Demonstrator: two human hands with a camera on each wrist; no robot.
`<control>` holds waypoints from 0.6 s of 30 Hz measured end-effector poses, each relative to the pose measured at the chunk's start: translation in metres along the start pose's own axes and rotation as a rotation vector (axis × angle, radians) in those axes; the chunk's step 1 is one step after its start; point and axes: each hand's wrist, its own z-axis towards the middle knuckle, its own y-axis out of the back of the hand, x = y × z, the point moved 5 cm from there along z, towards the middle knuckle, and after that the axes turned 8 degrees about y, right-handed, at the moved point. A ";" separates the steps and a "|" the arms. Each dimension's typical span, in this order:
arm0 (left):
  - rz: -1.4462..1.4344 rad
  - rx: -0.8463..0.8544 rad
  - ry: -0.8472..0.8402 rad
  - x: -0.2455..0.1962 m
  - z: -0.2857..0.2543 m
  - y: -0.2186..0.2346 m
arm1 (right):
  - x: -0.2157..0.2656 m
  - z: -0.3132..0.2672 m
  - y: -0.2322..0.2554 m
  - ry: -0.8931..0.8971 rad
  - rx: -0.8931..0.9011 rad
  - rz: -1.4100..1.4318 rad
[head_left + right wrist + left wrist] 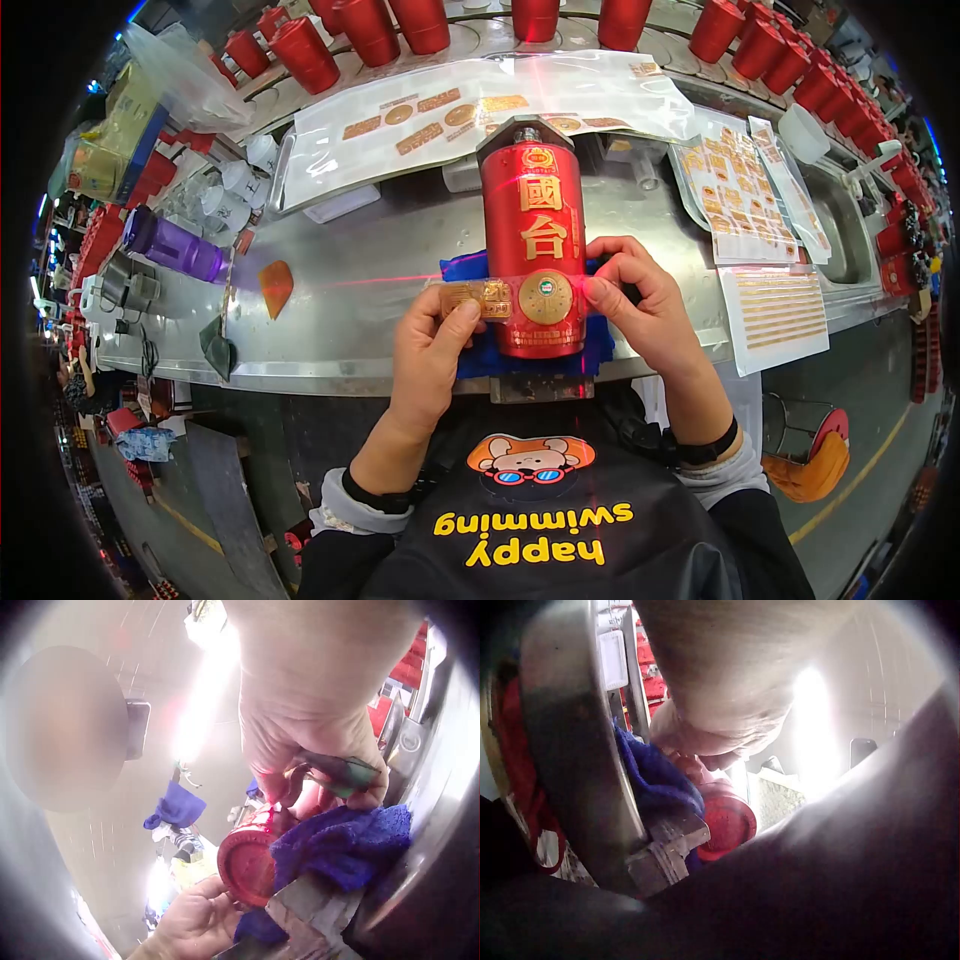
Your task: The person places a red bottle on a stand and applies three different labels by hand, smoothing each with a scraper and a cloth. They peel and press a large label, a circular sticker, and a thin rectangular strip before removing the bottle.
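Observation:
A red bottle (535, 210) with large gold characters lies over a blue cloth (465, 268), its base towards the person. Across its lower part runs a clear sticker strip with a gold round emblem (545, 298) and a gold rectangular print (490, 298). The left hand (425, 350) pinches the strip's left end between thumb and fingers, beside the bottle. At the bottle's right side, the right hand (650, 305) has its thumb at the strip's other end. Its curled fingers also hold a flat dark green piece (349, 774), partly hidden in the palm.
Printed gold sticker sheets (440, 115) lie behind the bottle, and more sheets (745, 190) lie at right near the sink (845, 225). An orange flat piece (276, 288), a green flat piece (217, 347) and a purple bottle (175, 245) are at left. Red bottles (420, 25) line the back.

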 end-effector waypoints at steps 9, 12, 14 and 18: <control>0.067 0.031 0.033 0.002 0.004 0.006 | 0.003 0.001 -0.001 0.017 0.002 -0.012; -0.054 -0.084 0.094 0.003 0.009 0.024 | 0.001 0.002 0.000 0.023 0.013 -0.046; -0.022 -0.128 -0.046 -0.003 0.013 0.023 | -0.001 0.002 0.000 0.027 0.000 -0.019; 0.165 0.019 -0.265 -0.017 0.010 -0.011 | -0.002 0.002 -0.001 0.016 0.000 0.012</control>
